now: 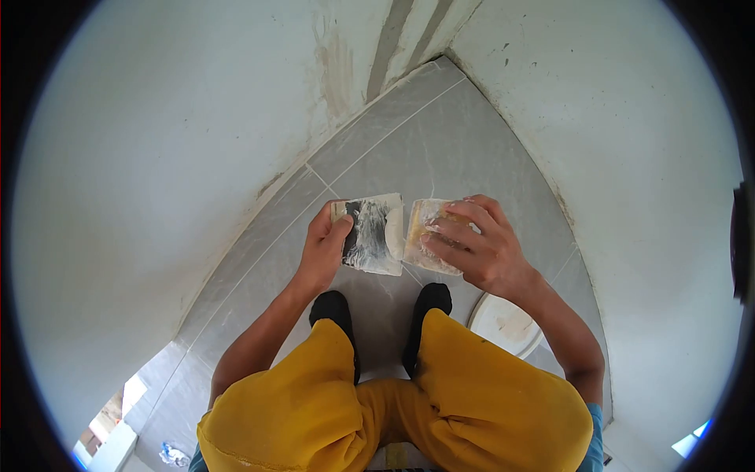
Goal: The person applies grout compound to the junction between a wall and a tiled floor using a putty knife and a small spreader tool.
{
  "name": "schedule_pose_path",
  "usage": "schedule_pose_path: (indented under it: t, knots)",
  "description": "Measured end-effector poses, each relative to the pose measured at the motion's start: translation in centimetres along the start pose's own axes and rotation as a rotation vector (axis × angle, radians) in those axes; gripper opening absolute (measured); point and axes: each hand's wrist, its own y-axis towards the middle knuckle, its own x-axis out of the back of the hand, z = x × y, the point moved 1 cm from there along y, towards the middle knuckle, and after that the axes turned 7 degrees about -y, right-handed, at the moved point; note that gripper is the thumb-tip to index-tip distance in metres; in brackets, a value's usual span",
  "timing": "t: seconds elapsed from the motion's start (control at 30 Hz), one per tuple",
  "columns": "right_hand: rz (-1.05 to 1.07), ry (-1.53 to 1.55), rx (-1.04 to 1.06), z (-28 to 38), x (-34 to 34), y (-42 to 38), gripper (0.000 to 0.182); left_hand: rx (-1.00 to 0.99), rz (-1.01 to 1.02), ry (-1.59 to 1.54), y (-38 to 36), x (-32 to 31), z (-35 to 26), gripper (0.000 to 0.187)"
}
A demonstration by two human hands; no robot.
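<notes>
My left hand (323, 244) grips the left edge of a flat, square putty spreader (373, 234), the thumb pressed on its face. That face is smeared with white putty over a black middle, with a thick white ridge along its right side. Close beside it, my right hand (481, 242) is closed on a second, yellowish putty spreader (427, 228), its fingers laid across the top. White putty coats this one and also marks the fingers. Only a narrow gap separates the facing edges of the two spreaders, held above the floor between my knees and the corner.
Grey tiles (401, 134) cover the floor, narrowing to a corner between two white walls (197, 118). A round white lid or bucket top (507, 326) lies by my right knee. My feet in black socks (334, 315) are below the hands. Crumpled plastic (173, 455) lies lower left.
</notes>
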Motion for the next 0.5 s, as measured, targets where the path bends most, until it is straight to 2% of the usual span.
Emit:
schedule_pose_path:
  t: [0.03, 0.17, 0.23, 0.3, 0.33, 0.4, 0.5]
  knots:
    - [-0.020, 0.053, 0.069, 0.2, -0.3, 0.7, 0.029, -0.010, -0.004, 0.003, 0.0, 0.0, 0.1, 0.018]
    - [-0.002, 0.042, 0.178, -0.5, -1.9, 1.9, 0.028, -0.152, -0.043, 0.056, 0.1, 0.8, 1.7, 0.019]
    - [0.131, -0.019, 0.285, -1.8, -1.1, 1.1, 0.027, -0.205, -0.030, 0.096, 0.0, 0.2, 1.6, 0.020]
    - [0.072, -0.072, 0.240, -5.1, -2.5, -2.2, 0.022, -0.103, -0.152, -0.179, -0.6, -0.9, 1.7, 0.022]
    - [0.039, -0.105, 0.211, -7.2, -3.4, -3.4, 0.019, -0.104, -0.124, -0.168, -0.5, -0.9, 2.0, 0.022]
    - [-0.058, -0.215, 0.025, -11.5, -5.1, -4.5, 0.026, -0.124, -0.157, -0.160, -0.2, 0.2, 2.7, 0.033]
    - [-0.232, -0.340, -0.160, -19.1, -7.7, -4.1, 0.035, -0.121, -0.144, -0.169, 0.2, 0.4, 2.7, 0.032]
